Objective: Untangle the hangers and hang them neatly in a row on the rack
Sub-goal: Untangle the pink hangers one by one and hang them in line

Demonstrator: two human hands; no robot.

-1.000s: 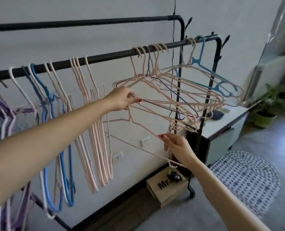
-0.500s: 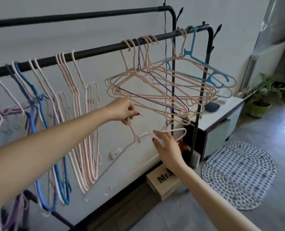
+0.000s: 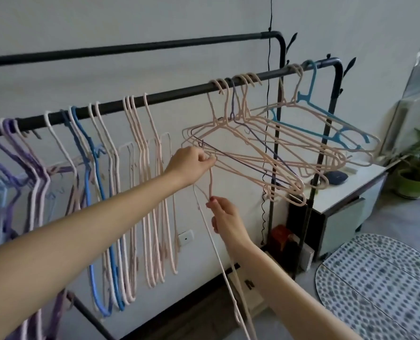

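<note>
- Since a moment ago your right hand (image 3: 224, 218) has turned the freed pink hanger (image 3: 211, 185) so that it hangs down, its long wires trailing toward the floor; your fingers pinch its neck just below the hook.
- Your left hand (image 3: 191, 165) grips the left corner of the tangled hanger cluster (image 3: 265, 153), directly above your right hand, with the freed hanger's hook reaching up to it.
- That cluster hangs near the right end of the front rack rail (image 3: 169, 96); the sorted pink hangers (image 3: 145, 192), blue hangers (image 3: 93, 192) and purple ones hang in a row toward the left end.
- A black cord (image 3: 267, 119) dangles behind the cluster; a white cabinet (image 3: 351, 190) stands just beyond the rack's right post.
</note>
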